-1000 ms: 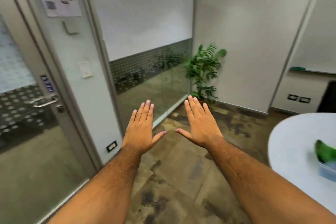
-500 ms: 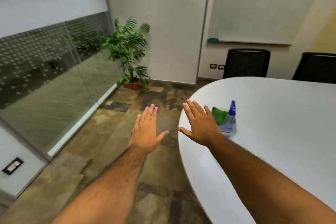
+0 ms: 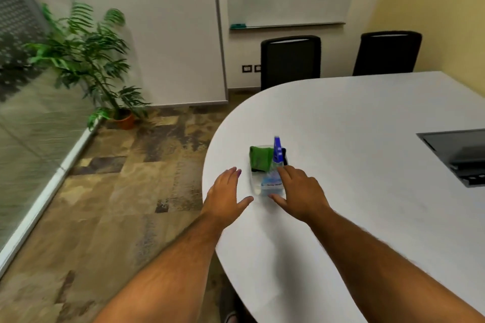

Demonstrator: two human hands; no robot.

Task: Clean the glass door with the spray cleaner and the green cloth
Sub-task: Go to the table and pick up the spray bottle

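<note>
A clear spray bottle (image 3: 273,178) with a blue nozzle stands in a clear container (image 3: 254,186) near the rounded end of the white table (image 3: 354,139). A folded green cloth (image 3: 259,158) sits in the same container, behind and left of the bottle. My left hand (image 3: 225,195) hovers flat and open just left of the container. My right hand (image 3: 299,194) is open too, fingers spread, right in front of the bottle and covering part of it; it holds nothing. The glass wall (image 3: 31,118) runs along the left edge; the door itself is out of view.
A potted plant (image 3: 89,65) stands in the left corner by the glass. Two black chairs (image 3: 290,60) are tucked in behind the table. A dark recessed panel (image 3: 456,155) is set in the tabletop at right. Patterned tile floor (image 3: 118,191) lies between glass and table.
The view has swung right, from the glass door to the table. Both open hands now reach over the table's end, close to the bottle and cloth.
</note>
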